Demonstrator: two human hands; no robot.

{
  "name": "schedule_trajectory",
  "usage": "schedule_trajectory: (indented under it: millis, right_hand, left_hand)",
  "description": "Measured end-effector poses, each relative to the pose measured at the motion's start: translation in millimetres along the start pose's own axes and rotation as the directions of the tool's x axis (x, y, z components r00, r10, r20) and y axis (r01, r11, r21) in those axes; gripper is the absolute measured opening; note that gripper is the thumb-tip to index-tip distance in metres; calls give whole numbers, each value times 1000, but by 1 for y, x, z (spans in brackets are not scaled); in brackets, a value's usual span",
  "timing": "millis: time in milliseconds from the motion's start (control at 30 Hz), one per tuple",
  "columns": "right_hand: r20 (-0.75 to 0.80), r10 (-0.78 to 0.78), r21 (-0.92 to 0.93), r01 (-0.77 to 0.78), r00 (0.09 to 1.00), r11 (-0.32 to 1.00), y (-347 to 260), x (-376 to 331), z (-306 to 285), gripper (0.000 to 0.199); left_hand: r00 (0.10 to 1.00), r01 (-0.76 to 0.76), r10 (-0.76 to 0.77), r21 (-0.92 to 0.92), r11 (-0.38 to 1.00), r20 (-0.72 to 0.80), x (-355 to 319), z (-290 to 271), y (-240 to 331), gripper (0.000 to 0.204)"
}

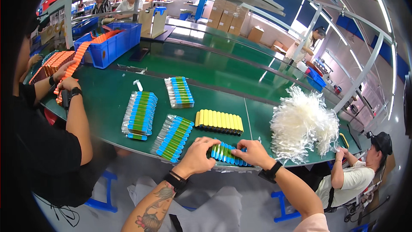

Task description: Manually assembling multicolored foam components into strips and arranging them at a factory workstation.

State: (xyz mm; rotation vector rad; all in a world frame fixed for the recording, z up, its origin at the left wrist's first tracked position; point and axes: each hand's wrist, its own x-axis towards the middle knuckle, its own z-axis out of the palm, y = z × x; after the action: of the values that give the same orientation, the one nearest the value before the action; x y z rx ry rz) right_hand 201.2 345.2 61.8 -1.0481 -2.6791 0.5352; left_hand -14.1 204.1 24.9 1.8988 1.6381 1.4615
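Note:
At the table's near edge lies a row of blue-and-green rounded pieces [225,154], side by side like battery cells. My left hand [198,156] is closed around its left end. My right hand [254,152] has thumb and fingers pinched together on its right part; whatever is between the fingertips is too small to make out. Just beyond the hands sits a block of yellow-topped, dark-sided rounded pieces [220,121]. To its left lie a blue-and-green bundle with clear plastic ends [174,136], a second such bundle [179,92] farther back, and a third bundle [140,114] farther left.
A big heap of whitish plastic strips [302,124] rises to the right. At the far left stands a blue bin [109,45] of orange strips. A co-worker on the left handles an orange strip [75,66]; another co-worker [356,167] sits at right. Table frame posts [365,66] stand beyond.

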Motion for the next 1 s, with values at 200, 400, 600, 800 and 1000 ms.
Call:
schedule_trajectory:
  millis: [200, 400, 600, 800, 1000]
  right_hand:
    - [202, -192, -224, 236, 960, 946, -2, -29, -23, 73]
    - [188, -219, -185, 253, 958, 950, 15, -31, -27, 67]
    - [-152, -466, -169, 442, 871, 881, 25, -35, -25, 18]
    - [-59, -655, -448, 566, 753, 692, 2, -86, -21, 8]
    - [-131, -669, -256, 626, 732, 736, -33, -139, -47, 10]
  left_hand:
    - [994, 34, -44, 90, 995, 104, 0, 3, -5, 51]
    - [994, 105, -105, 39, 994, -19, 0, 9, -10, 32]
    - [991, -73, 88, 147, 986, -102, -10, 17, -10, 24]
    - [932, -337, 362, 296, 894, -33, -70, 4, 1, 20]
    - [910, -401, 413, 184, 897, -27, -89, -22, 67, 33]
